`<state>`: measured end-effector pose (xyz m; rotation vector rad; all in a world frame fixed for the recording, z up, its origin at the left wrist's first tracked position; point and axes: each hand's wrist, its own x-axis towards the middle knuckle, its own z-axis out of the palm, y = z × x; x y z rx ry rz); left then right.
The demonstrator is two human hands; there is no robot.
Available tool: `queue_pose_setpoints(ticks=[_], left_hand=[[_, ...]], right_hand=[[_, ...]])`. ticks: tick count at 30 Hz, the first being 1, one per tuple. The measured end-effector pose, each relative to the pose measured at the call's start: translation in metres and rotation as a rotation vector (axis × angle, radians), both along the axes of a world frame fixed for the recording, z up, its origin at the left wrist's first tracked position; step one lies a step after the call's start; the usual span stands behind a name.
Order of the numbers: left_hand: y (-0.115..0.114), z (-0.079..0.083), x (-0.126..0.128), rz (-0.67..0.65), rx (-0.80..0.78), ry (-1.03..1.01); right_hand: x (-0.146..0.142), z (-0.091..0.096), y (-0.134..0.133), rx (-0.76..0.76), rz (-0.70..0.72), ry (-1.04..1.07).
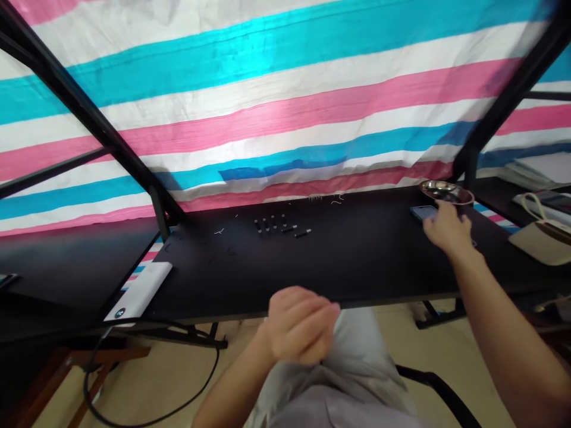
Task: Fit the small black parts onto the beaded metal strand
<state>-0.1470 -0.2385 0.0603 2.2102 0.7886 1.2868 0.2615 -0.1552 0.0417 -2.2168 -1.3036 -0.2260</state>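
Note:
My left hand (303, 326) hovers in front of the table's near edge, above my lap. Its fingers are curled into a loose fist, and whatever they may hold is hidden. Over the right end of the black table (352, 261) reaches my right hand (447, 229), its fingers apart and slightly bent. It overlaps the right side of a phone (423, 212) and the near rim of a shiny metal bowl (439, 189); contact is unclear. Several small black cylinders with light ends, among them one lying cylinder (302, 233), are grouped at the middle of the table.
A white power strip-like box (140, 291) lies at the left edge, with a black cable (214, 368) hanging below. Small white scraps (336, 202) lie at the back. A beige pouch (542, 241) rests on the right. Striped sheeting (285, 113) and black frame bars (89, 107) stand behind.

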Motion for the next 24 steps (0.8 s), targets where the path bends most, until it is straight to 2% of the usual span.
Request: queue_pose_setpoints(ticks=[3,6,10,13,16,19,21,24], left_hand=[[0.045,0.008,0.027,-0.053,0.35,0.123],[0.096,0.006,0.034,0.044,0.513,0.148],[0.146,-0.014,0.015,0.209,0.478,0.221],[0.164,-0.034,0.002,0.334,0.392,0.236],[0.167,-0.048,-0.004,0.383,0.264,0.207],[0.165,-0.053,-0.007,0.408,0.131,0.106],[0.165,-0.053,-0.009,0.424,0.065,0.063],[0.167,-0.054,-0.011,0.44,-0.015,0.084]], right_hand=[[0.004,-0.023,0.015,-0.17,-0.008,-0.015],[0.012,-0.032,0.024,-0.299,-0.025,0.012],[0.015,-0.035,0.033,-0.33,-0.038,0.046],[0.001,-0.037,0.044,-0.2,0.001,0.014],[-0.029,-0.035,0.061,0.028,0.215,-0.054],[-0.071,-0.03,0.083,0.162,0.577,0.026],[-0.101,-0.026,0.097,0.172,0.756,0.146],[-0.141,-0.024,0.113,0.086,0.898,0.294]])
